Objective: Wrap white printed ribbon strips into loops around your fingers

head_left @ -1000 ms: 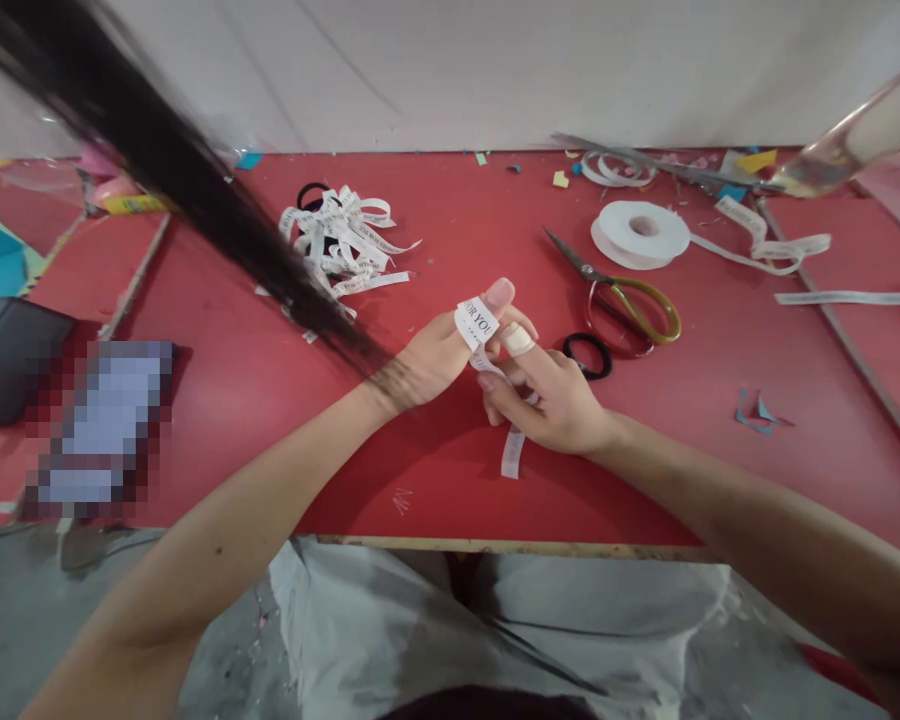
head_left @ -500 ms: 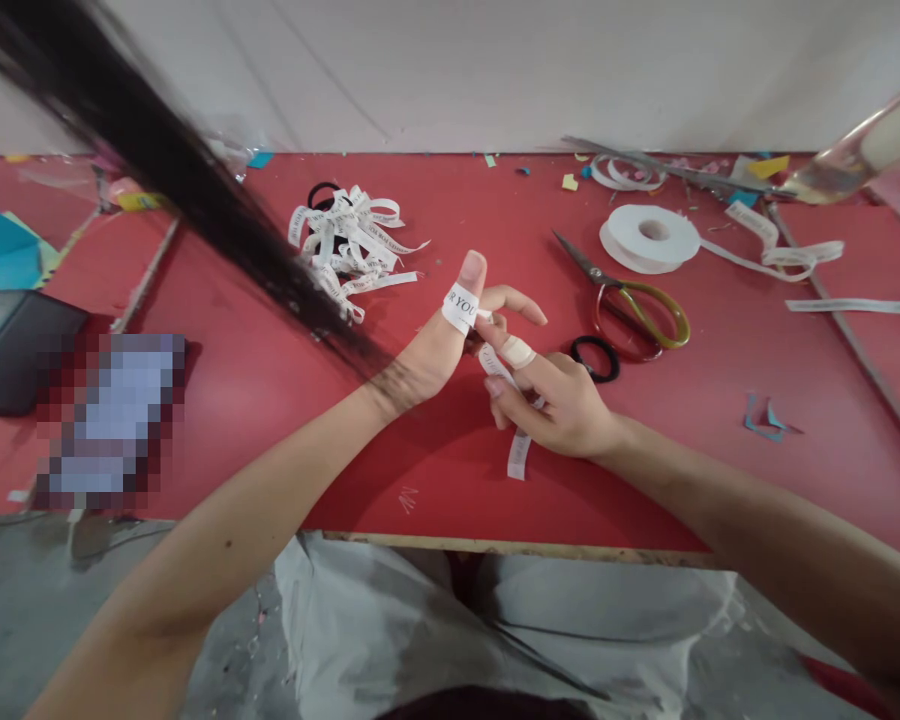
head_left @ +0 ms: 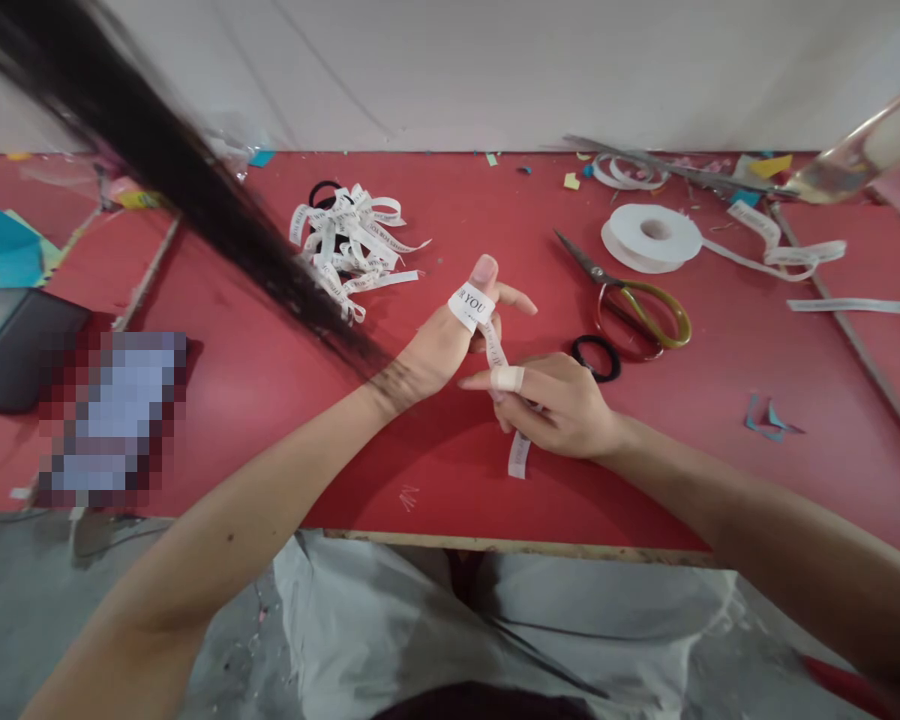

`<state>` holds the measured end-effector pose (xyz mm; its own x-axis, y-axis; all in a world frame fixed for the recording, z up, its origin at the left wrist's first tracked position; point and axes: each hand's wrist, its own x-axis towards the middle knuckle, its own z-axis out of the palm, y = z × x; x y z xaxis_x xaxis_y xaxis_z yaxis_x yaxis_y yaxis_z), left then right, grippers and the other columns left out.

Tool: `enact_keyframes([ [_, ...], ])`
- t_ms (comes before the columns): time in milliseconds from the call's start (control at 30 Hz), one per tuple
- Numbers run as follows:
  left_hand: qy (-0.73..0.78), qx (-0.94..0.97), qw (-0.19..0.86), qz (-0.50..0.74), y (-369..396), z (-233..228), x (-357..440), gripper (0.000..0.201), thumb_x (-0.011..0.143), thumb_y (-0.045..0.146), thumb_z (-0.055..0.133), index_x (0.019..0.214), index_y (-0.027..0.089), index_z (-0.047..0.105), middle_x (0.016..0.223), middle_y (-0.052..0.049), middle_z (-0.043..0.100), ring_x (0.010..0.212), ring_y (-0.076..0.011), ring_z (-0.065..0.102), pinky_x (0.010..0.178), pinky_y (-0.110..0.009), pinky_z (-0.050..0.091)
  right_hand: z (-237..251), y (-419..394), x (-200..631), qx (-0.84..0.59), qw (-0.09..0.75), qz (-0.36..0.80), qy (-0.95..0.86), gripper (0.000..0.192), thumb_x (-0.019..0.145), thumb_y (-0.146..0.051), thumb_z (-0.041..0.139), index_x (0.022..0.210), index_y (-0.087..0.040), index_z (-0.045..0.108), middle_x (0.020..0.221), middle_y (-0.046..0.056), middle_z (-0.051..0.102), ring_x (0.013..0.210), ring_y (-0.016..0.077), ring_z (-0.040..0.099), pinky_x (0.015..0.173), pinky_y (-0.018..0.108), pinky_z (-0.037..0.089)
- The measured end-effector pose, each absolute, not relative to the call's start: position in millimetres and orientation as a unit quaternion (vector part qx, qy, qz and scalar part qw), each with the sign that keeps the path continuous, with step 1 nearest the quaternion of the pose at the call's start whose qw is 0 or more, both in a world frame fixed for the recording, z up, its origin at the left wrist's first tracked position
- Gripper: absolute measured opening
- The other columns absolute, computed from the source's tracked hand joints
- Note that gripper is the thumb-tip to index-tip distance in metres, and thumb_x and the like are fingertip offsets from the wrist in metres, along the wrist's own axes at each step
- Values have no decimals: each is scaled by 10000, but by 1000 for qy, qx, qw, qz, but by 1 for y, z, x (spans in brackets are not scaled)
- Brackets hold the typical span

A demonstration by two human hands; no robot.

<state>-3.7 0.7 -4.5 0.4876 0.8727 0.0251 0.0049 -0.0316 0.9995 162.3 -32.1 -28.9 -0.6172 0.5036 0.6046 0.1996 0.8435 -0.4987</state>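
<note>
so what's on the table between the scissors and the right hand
A black hair tie lies between the scissors and the right hand, seen in the head view.

Two hands, left (head_left: 439, 345) and right (head_left: 559, 405); one printed ribbon strip (head_left: 487, 340) between them; one pair of scissors (head_left: 630, 295); one ribbon spool (head_left: 651, 237); two black hair ties (head_left: 595, 357) (head_left: 322, 190); one heap of cut ribbon pieces (head_left: 352, 250); one red bench (head_left: 457, 230)

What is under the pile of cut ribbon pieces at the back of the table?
A black hair tie pokes out from behind the ribbon pile on the red table. Only its arc shows; the rest, and anything else beneath, is covered.
</note>
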Motion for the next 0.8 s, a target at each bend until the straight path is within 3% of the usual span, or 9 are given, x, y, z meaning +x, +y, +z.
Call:
enact_keyframes([
  [500, 388, 641, 571, 336, 1, -5, -6, 594, 992, 585, 223, 963, 182, 658, 625, 10, 445, 578, -107, 399, 566, -251, 359, -29, -32, 162, -202, 377, 182, -885, 314, 938, -69, 453, 1141, -213, 644, 549, -90, 569, 466, 53, 519, 532, 180, 433],
  [633, 435, 683, 525, 262, -4, 1, -7, 563, 983, 576, 272, 1041, 172, 660, 683, -3, 533, 614, -113, 471, 591, -235, 396, -30, -32, 162, -204, 366, 173, -891, 262, 929, -65, 451, 1036, -201, 648, 547, -85, 564, 467, 56, 498, 523, 186, 406],
  [800, 427, 737, 477, 216, -7, 3, -7, 483, 988, 451, 294, 1039, 149, 667, 739, -40, 604, 676, -144, 532, 628, -248, 413, -32, -30, 161, -224, 284, 125, -924, 214, 935, -112, 457, 843, -173, 640, 558, -49, 553, 499, 75, 460, 515, 222, 344],
])
